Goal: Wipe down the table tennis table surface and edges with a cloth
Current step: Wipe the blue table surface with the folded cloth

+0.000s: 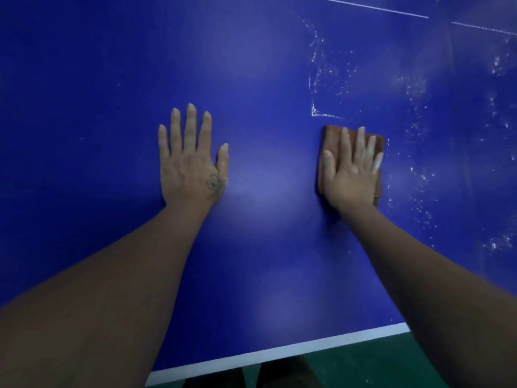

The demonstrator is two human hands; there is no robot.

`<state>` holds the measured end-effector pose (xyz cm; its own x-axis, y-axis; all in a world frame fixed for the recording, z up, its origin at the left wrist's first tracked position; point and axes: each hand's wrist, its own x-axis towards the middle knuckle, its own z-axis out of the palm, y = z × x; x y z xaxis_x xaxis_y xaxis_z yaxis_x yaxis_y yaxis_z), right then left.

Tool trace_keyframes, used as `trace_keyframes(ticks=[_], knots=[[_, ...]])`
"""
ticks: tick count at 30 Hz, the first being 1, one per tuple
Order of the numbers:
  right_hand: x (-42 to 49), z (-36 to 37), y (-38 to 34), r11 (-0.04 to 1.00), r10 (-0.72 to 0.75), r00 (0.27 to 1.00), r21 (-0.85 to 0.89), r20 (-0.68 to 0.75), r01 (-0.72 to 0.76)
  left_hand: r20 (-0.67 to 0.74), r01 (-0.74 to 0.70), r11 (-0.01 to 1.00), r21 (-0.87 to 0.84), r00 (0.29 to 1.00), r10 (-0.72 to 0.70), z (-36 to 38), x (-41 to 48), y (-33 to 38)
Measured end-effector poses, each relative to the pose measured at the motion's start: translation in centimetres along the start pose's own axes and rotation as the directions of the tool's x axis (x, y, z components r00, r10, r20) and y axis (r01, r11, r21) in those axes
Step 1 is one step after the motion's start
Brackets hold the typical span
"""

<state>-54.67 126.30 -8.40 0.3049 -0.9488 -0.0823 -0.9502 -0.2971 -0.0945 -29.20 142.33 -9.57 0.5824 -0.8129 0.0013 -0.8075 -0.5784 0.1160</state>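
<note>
The blue table tennis table (265,79) fills the view. My right hand (349,175) lies flat with straight fingers on a folded reddish-brown cloth (331,135), pressing it onto the surface right of centre. My left hand (193,161) rests flat on the bare blue top, fingers spread, about a forearm's width left of the cloth. White dust (419,88) speckles the table above and to the right of the cloth, with a thin dust ridge (314,112) just beyond the cloth's far corner.
The table's white edge stripe (279,351) runs along the near side, with green floor (363,365) below it. A thin white line (363,6) crosses the table at the far top right.
</note>
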Motion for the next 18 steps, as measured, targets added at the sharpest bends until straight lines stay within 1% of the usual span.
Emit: trace_keyframes(ticks=[3,6,8,10,12,14,16,18], knots=[[-1.1,0.8,-5.2,0.988,-0.153,0.987,0.012,-0.04,0.154,0.005,0.001,1.0,-0.006,1.0,-0.001,0.1,0.1,-0.1],[-0.7,1.5,-10.1,0.953,-0.29,0.953,0.069,-0.088,0.296,-0.01,-0.002,0.999,-0.045,1.0,0.002,0.3,0.2,-0.2],[0.8,1.6,-11.5,0.927,-0.357,0.93,0.086,-0.093,0.365,-0.021,0.002,0.999,-0.052,1.0,-0.003,0.5,0.2,-0.3],[2.9,1.2,-10.7,0.912,-0.395,0.915,0.084,-0.083,0.401,-0.026,0.0,0.999,-0.054,1.0,-0.001,0.6,0.3,-0.4],[5.0,0.6,-8.3,0.934,-0.345,0.936,0.077,-0.062,0.349,-0.029,-0.006,0.998,-0.061,1.0,0.004,0.5,0.3,-0.3],[6.8,-0.2,-5.1,0.974,-0.216,0.976,0.061,-0.027,0.218,-0.033,-0.019,0.998,-0.06,0.999,0.017,0.4,0.3,-0.3],[7.6,-0.7,-1.9,0.993,-0.103,0.995,0.055,0.016,0.102,-0.035,-0.019,0.997,-0.073,0.999,0.017,0.2,0.3,-0.2],[7.2,-1.0,0.0,0.998,-0.046,0.999,0.044,0.03,0.044,-0.033,0.001,0.988,-0.156,0.999,-0.007,-0.2,0.8,0.1]])
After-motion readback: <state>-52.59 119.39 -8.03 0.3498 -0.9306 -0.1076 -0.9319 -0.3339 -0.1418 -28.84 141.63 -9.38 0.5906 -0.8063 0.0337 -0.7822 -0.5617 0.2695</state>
